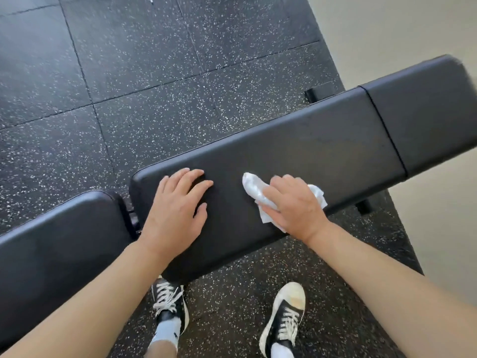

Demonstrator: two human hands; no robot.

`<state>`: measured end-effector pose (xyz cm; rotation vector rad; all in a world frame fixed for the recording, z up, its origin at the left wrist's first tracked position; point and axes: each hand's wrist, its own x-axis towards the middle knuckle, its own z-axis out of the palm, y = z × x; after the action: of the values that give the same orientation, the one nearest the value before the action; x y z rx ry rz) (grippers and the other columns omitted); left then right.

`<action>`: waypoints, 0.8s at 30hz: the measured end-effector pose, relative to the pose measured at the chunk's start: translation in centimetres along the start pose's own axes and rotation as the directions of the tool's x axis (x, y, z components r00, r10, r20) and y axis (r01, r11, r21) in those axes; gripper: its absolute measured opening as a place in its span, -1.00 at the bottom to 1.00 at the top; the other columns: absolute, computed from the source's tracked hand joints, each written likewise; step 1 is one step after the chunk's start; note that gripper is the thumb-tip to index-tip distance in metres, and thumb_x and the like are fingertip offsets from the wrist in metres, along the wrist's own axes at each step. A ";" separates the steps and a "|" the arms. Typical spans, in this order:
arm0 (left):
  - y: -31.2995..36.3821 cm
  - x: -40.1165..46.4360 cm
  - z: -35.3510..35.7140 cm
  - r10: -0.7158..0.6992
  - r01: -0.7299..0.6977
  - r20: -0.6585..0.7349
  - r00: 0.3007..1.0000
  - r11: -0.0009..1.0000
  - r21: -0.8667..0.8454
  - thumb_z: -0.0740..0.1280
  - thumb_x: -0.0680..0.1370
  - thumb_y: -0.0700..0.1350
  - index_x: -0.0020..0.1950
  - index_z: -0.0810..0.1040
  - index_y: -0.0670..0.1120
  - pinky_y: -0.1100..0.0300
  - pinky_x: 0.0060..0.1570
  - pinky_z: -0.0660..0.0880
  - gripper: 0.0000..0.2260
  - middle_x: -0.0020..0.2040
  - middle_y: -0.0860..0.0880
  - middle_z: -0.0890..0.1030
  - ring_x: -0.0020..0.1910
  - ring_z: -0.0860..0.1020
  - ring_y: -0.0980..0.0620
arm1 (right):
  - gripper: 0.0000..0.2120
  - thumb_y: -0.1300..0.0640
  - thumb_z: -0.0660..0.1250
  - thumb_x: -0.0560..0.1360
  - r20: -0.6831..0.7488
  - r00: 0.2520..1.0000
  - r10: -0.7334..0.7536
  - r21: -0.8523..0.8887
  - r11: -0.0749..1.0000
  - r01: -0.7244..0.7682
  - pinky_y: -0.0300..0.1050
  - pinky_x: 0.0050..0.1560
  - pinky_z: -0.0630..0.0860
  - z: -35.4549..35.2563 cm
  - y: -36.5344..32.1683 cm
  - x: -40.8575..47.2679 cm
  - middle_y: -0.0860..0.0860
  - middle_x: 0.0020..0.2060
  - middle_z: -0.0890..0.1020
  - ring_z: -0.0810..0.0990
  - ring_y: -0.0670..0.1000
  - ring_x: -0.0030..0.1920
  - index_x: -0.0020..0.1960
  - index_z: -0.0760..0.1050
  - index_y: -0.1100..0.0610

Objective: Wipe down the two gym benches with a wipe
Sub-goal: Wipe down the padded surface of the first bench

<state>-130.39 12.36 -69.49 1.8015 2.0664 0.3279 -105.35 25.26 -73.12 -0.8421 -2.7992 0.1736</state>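
The bench pad (322,148) lies bare rightward of the wipe (254,188) (left hand (178,210) blocks leftward).

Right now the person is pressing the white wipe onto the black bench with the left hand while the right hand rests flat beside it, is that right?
Not quite: the hands are swapped. The head view shows the right hand pressing the white wipe onto the black bench, while the left hand rests flat beside it.
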 end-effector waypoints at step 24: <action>11.6 11.7 9.7 0.073 -0.052 -0.145 0.987 0.989 0.140 0.14 0.59 -0.06 0.60 0.32 -0.06 -0.26 0.62 0.08 -0.45 0.63 -0.09 0.29 0.66 0.17 -0.16 | -0.71 0.06 0.42 0.57 -0.435 0.388 0.813 0.348 0.549 -0.760 0.17 -0.24 0.48 -0.2 10.9 -10.0 0.16 -0.27 0.51 0.46 0.21 -0.26 -0.17 0.51 0.27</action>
<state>-117.07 24.96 -74.98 1.9801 2.1843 0.3584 -91.43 28.76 -76.50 -1.8134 -1.6134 0.1577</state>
